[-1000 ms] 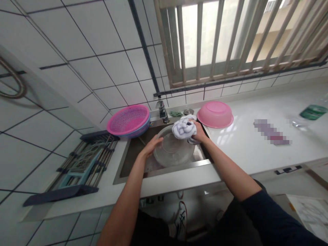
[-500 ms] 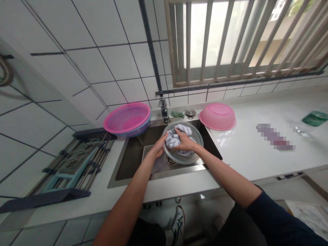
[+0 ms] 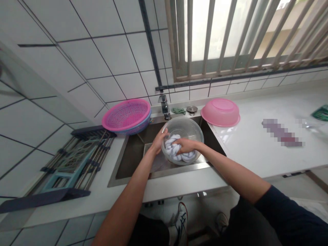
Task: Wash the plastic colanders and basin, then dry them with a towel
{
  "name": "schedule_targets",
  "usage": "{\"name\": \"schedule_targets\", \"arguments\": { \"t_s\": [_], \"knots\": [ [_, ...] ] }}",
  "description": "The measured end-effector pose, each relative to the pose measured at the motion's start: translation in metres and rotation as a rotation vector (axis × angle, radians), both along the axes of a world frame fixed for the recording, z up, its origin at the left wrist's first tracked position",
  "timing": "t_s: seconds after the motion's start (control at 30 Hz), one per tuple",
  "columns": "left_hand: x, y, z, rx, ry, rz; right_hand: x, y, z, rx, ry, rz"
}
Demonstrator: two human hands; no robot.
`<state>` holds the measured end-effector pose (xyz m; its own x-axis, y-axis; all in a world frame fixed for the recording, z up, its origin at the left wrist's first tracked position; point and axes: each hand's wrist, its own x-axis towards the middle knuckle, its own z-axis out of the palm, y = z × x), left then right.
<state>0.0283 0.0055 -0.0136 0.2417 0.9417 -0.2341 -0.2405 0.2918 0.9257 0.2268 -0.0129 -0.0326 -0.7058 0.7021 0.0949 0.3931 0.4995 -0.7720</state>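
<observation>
A clear, ribbed plastic bowl (image 3: 196, 131) is tilted over the sink (image 3: 133, 153), its opening facing me. At its left rim my left hand (image 3: 159, 140) grips the bowl, thumb over the edge. A wet-looking white cloth with grey stripes (image 3: 173, 147) lies bunched against the bowl's near side. My right hand (image 3: 187, 146) is inside the bowl with its fingers closed on the cloth; some fingertips are hidden in the folds.
Behind the sink stand a faucet (image 3: 164, 107), a green rag (image 3: 178, 111) and a metal drain strainer (image 3: 192, 109). Pink and blue baskets (image 3: 128, 116) rest at the left corner. An upturned pink basin (image 3: 220, 112) sits right, a folded rack (image 3: 77, 160) left.
The bowl has tipped toward me, and the cloth now lies lower against its near side. My left hand has gone from beside the cloth to the bowl's rim.
</observation>
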Motion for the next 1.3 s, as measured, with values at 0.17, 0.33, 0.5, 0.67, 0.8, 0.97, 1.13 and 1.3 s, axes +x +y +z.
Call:
{"name": "schedule_targets", "arguments": {
  "t_s": [0.17,0.33,0.5,0.67,0.8,0.97,1.13,1.3],
  "knots": [
    [-0.009,0.004,-0.002,-0.033,0.084,0.009,0.025,0.01,-0.005,-0.096,0.011,-0.04],
    [-0.011,0.003,0.003,-0.05,0.051,-0.063,0.037,0.02,0.002,0.126,0.207,-0.726],
    [-0.002,-0.002,0.005,-0.049,-0.049,-0.18,0.02,0.015,0.004,0.187,0.309,-0.805],
    [0.006,-0.004,0.005,-0.094,-0.122,-0.146,0.002,0.009,0.005,0.078,0.358,-0.571],
    [0.004,-0.005,0.009,-0.095,-0.15,-0.091,0.0,0.006,0.004,-0.011,0.325,-0.199],
    [-0.004,-0.001,0.009,-0.067,-0.07,-0.014,0.012,0.006,0.004,-0.126,0.14,0.162],
    [-0.008,0.002,0.004,-0.079,-0.077,-0.035,0.017,0.013,0.008,-0.033,0.267,-0.214],
    [0.004,-0.003,0.003,-0.098,-0.079,-0.115,-0.001,0.008,0.015,0.076,0.486,-0.596]
  ]
}}
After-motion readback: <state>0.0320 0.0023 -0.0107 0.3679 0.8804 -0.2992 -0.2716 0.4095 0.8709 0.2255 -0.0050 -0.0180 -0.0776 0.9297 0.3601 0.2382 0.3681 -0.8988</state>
